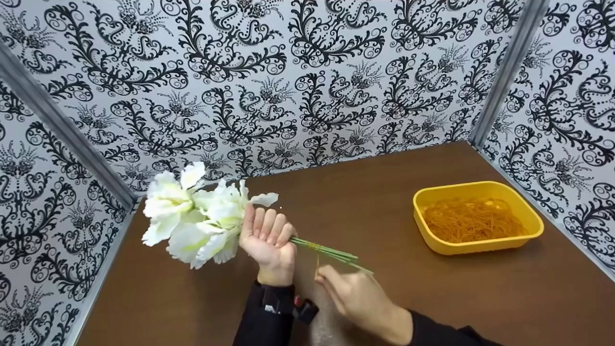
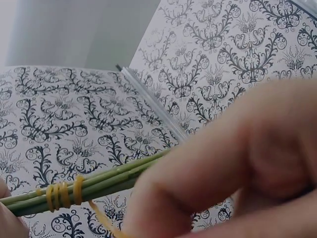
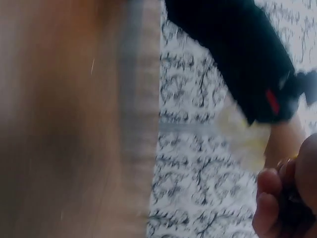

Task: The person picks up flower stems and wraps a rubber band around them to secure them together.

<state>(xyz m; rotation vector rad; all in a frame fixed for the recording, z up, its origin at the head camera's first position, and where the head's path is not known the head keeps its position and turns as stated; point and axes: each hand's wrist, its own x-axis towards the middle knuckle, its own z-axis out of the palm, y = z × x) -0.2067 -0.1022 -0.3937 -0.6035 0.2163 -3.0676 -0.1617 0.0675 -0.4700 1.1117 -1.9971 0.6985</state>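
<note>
My left hand (image 1: 270, 236) grips a bunch of white artificial flowers (image 1: 194, 221) just below the blooms, which point to the left. Their thin green stems (image 1: 338, 253) stick out of the fist to the right, held above the table. A yellow rubber band (image 2: 63, 195) is wound in several turns around the stems. With thumb and forefinger, my right hand (image 1: 358, 294) pinches a loop of this band and keeps it stretched below the bundle. The left wrist view shows the stretched strand (image 2: 103, 216) running from the stems to the right fingers.
A yellow plastic tub (image 1: 480, 246) with a heap of rubber bands (image 1: 471, 221) stands on the right of the brown table (image 1: 365, 192). Walls with black-and-white scroll patterns (image 1: 336, 86) enclose the table at the back and both sides.
</note>
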